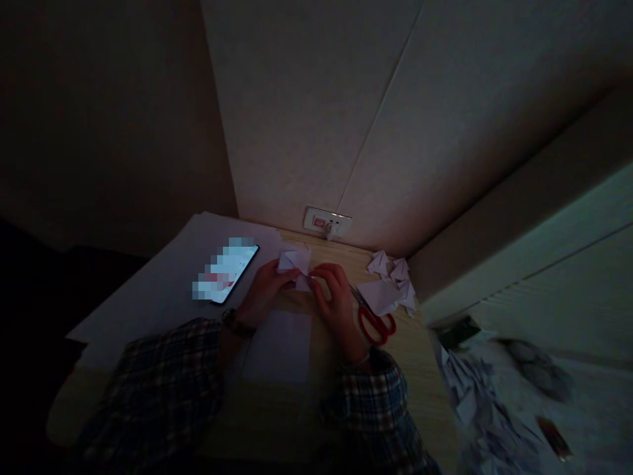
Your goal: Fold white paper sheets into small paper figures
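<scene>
A small piece of folded white paper is held between both hands above the wooden table. My left hand grips its left side, thumb on top and fingers beneath. At its right edge my right hand pinches the paper between thumb and fingertips. A flat white sheet lies just below, between my forearms. Beside my right hand rest red-handled scissors, their blades partly hidden. A phone with a lit, partly blurred screen lies to the left of my left hand.
Large white sheets are stacked on the left of the table. Several folded paper shapes sit at its back right corner. A wall socket holds a plug. Many paper pieces lie lower down, right of the table.
</scene>
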